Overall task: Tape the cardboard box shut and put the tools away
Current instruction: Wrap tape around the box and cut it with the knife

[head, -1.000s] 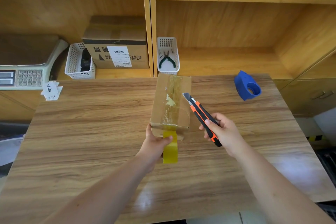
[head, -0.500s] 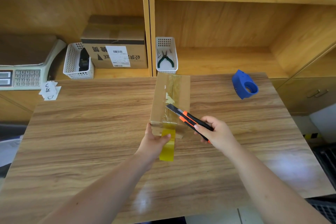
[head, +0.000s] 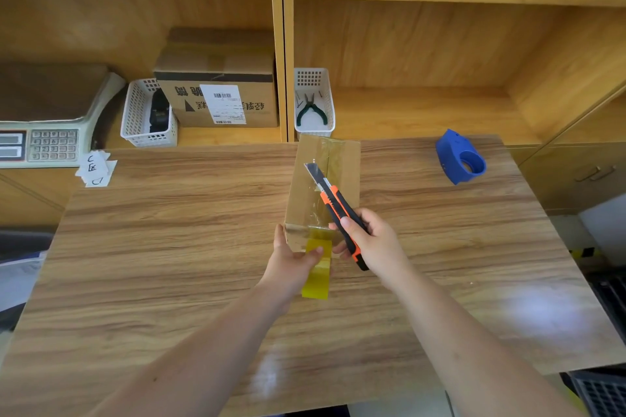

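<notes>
A narrow cardboard box (head: 345, 166) lies lengthwise on the wooden table (head: 176, 230), clear tape running along its top seam. From its near end hangs a yellowish tape strip (head: 317, 281). My left hand (head: 293, 264) pinches that strip at the box's near end. My right hand (head: 374, 244) grips an orange-and-black utility knife (head: 335, 206), blade out, pointing away from me over the box top. A blue tape dispenser (head: 460, 157) sits at the table's far right.
Behind the table is a shelf with a white basket holding green pliers (head: 313, 105), a second white basket (head: 147, 115) with a dark object, and a labelled carton (head: 218, 91). A scale (head: 44, 115) and paper slips (head: 96, 167) are at left.
My right hand swung the knife down across the box's near end by the tape, then raised it so the blade points away over the box top. My left hand kept hold of the strip.
</notes>
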A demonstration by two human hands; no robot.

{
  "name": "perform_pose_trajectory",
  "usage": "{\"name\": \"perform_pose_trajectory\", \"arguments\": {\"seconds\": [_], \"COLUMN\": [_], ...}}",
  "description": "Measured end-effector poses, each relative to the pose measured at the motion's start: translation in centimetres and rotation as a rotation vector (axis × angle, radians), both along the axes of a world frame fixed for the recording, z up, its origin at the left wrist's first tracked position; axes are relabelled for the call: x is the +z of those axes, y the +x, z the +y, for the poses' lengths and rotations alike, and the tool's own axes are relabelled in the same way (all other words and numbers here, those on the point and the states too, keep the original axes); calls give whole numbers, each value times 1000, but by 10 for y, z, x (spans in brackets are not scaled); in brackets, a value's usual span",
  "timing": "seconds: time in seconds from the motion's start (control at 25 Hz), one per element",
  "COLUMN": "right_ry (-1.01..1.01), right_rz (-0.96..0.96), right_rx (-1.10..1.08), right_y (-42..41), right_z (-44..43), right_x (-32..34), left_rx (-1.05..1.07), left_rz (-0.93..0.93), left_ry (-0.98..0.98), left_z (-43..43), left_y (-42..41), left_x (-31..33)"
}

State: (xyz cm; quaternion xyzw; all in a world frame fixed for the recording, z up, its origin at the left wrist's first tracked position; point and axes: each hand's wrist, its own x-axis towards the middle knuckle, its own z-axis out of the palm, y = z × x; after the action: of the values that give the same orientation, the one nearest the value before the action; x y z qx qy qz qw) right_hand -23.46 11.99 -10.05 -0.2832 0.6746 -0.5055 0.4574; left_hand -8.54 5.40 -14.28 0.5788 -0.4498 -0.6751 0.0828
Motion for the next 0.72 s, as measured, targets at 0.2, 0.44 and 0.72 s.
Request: {"name": "perform_pose_trajectory", "arguments": {"seconds": [0.2,0.44,0.72], "right_ry": [4,6,-2], "right_rz": [-51,-104,-113], "right_rx": [-38,-93,-91], "right_y": [-2,0,-5], "right_z": [-2,-7,-9], "right_x": [-1,-5,-2], "left_rx": [5,87,-42], "left_rz": [-64,-72,45], "left_ry": [55,116,81], "left_z": [-11,-7,13], "left_y": [-4,-10,12], "left_x": [-16,-16,-7]}}
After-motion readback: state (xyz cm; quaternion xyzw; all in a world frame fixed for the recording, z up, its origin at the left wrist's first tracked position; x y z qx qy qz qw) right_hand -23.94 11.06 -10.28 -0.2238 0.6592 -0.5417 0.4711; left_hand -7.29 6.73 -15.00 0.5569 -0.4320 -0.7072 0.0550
